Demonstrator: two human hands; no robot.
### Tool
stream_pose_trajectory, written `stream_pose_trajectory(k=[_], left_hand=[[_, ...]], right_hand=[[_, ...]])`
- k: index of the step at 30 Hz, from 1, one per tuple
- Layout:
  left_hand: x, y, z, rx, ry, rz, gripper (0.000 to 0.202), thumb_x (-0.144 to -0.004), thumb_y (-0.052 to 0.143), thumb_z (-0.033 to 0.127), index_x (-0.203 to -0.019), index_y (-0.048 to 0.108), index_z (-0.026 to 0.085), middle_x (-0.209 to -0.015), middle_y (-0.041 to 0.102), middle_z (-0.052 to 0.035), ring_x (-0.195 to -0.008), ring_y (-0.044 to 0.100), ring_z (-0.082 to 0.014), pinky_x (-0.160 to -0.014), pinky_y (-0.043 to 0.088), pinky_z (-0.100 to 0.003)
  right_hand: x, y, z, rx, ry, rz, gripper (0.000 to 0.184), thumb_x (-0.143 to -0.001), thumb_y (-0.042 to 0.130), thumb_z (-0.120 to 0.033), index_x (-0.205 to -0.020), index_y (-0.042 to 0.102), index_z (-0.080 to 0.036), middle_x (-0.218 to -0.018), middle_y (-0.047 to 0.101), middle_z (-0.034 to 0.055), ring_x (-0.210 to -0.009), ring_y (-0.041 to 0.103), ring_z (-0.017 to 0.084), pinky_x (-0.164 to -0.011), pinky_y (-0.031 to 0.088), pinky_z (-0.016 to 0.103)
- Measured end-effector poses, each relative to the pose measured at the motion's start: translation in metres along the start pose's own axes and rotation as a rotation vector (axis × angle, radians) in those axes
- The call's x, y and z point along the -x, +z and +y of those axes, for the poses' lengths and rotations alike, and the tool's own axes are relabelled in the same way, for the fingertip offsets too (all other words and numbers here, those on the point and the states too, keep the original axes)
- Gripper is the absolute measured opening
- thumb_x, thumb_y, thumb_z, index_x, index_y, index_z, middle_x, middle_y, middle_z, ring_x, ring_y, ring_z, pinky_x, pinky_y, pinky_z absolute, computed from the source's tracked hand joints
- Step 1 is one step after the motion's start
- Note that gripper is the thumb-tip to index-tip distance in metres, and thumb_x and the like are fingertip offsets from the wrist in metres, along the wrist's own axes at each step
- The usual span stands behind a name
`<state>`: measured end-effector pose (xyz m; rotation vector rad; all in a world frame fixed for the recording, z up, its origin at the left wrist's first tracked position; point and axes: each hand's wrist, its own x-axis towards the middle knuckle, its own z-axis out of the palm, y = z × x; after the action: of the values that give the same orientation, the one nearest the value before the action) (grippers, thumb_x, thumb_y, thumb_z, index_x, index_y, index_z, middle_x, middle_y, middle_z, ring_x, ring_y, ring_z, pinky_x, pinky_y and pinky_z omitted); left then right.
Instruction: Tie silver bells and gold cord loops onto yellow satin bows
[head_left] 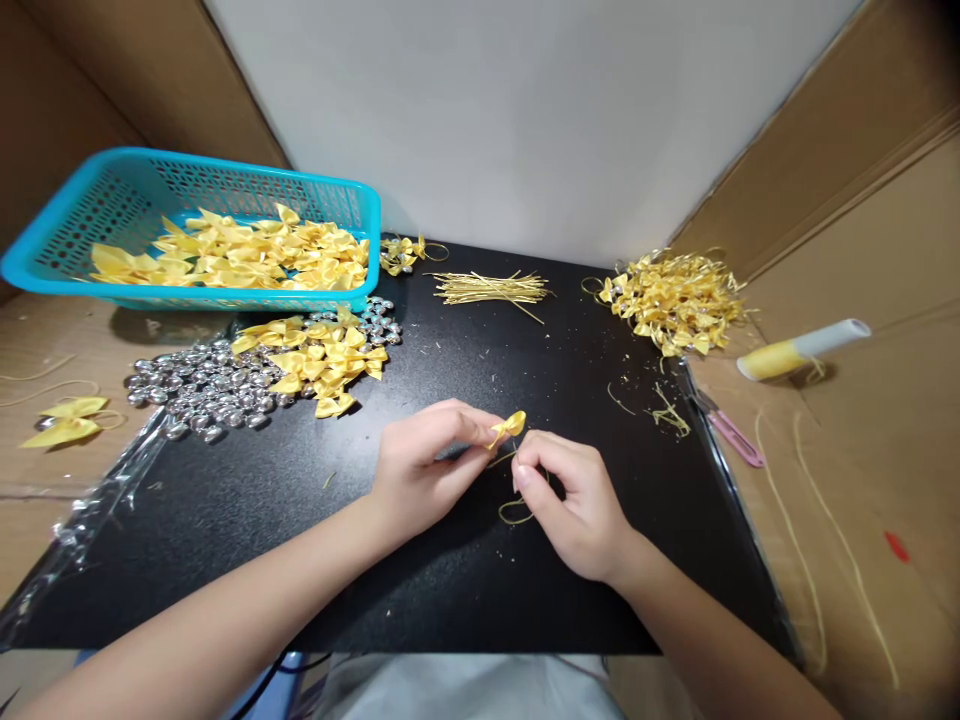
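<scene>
Over the middle of the black table, my left hand (431, 455) pinches a small yellow ribbon bow (511, 426) between thumb and fingertips. Just to its right, my right hand (571, 498) has thumb and forefinger closed on a thin gold cord (514, 519). The cord hangs in a loop below the fingertips, and one stretch of it runs across toward the bow. Whether the cord is fastened to the bow is hidden by the fingers. Left of my left hand lie loose yellow bows (330, 360) beside a spread of silver beads (214, 385).
A turquoise basket (367, 235) of yellow bows stands at the back left. Cut gold cords (491, 288) lie at the back. Corded bows (679, 300) are heaped at the right, near pink-handled scissors (731, 435) and a white-and-yellow roll (802, 350). Cardboard panels flank the table.
</scene>
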<state>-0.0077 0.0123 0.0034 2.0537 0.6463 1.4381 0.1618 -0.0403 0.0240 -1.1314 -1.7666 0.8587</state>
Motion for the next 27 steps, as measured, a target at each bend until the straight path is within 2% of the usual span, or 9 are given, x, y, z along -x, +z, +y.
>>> stream_pose_trajectory(k=[7,18,27], left_hand=[[-0.0037,0.0006,0.0039,0.041,0.004,-0.045,0.015,-0.078,0.07,0.001,-0.078,0.063,0.015,-0.08,0.076,-0.0068,-0.073,0.073,-0.0152,-0.067,0.058,-0.024],[-0.0059,-0.0001,0.0052,0.026,0.044,-0.076,0.014,-0.082,0.065,0.004,-0.077,0.061,0.016,-0.079,0.076,-0.0072,-0.07,0.071,-0.0141,-0.063,0.058,-0.024],[-0.0058,-0.0001,0.0049,0.036,0.05,-0.085,0.015,-0.08,0.066,0.001,-0.078,0.062,0.015,-0.079,0.075,-0.0074,-0.07,0.07,-0.0132,-0.064,0.057,-0.024]], right_hand=[[-0.0014,-0.0008,0.0001,0.055,-0.039,0.036,0.028,-0.091,0.043,-0.014,-0.065,0.035,-0.02,-0.058,0.036,-0.0056,-0.052,0.035,0.007,-0.052,0.029,0.022],[-0.0031,0.001,-0.0004,0.09,-0.059,0.073,0.031,-0.089,0.042,-0.012,-0.062,0.03,-0.021,-0.056,0.033,-0.0058,-0.05,0.033,0.007,-0.049,0.026,0.022],[-0.0036,0.0023,-0.0011,0.079,-0.05,0.084,0.031,-0.089,0.042,-0.013,-0.061,0.029,-0.021,-0.055,0.033,-0.006,-0.049,0.033,0.007,-0.049,0.026,0.022]])
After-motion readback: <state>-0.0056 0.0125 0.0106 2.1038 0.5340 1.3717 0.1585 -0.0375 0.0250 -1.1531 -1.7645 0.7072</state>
